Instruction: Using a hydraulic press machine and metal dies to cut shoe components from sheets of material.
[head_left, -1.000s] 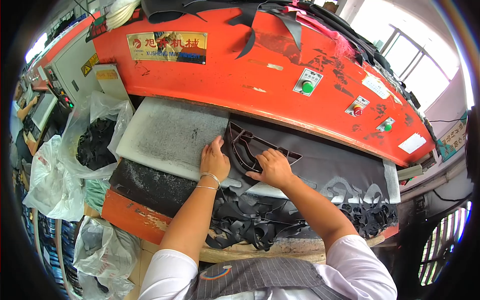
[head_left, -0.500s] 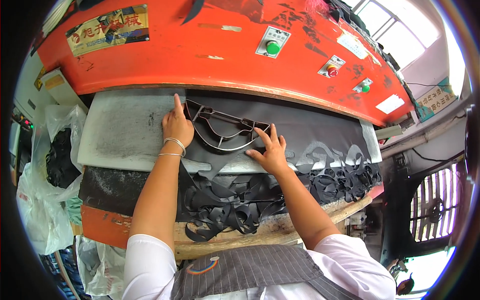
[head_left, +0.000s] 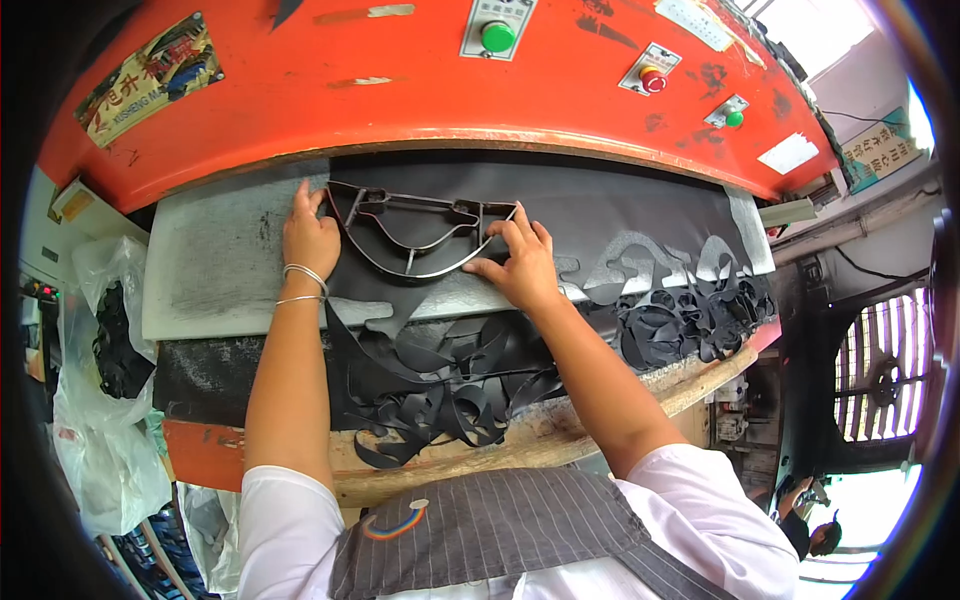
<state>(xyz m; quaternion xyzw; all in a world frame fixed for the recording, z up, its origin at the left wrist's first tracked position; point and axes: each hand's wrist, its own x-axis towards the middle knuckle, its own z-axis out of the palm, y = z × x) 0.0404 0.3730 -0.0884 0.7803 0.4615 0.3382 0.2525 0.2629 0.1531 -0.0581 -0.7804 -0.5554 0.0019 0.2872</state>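
Observation:
A curved metal cutting die (head_left: 410,275), made of thin upright strips with cross braces, stands on a sheet of dark grey material (head_left: 590,200). My left hand (head_left: 312,240) grips the die's left end, its fingers pointing toward the machine. At the opposite end, my right hand (head_left: 522,265) has its fingertips on the corner and its thumb by the curved near edge. Beneath the sheet lies a pale cutting board (head_left: 215,250), bare on the left and showing through cut-out gaps at the near right.
An orange press beam (head_left: 330,110) spans the far side, with a green button (head_left: 497,37), a red button (head_left: 653,80) and another green button (head_left: 735,119). Tangled dark offcuts (head_left: 460,390) hang over the near edge. Plastic bags (head_left: 110,440) hang at left; another person (head_left: 808,530) is at far right.
The view has shifted, so the die and both hands appear farther left and slightly higher. My right fingers have drawn in against the die's corner. On the sheet, the die's place looks much the same.

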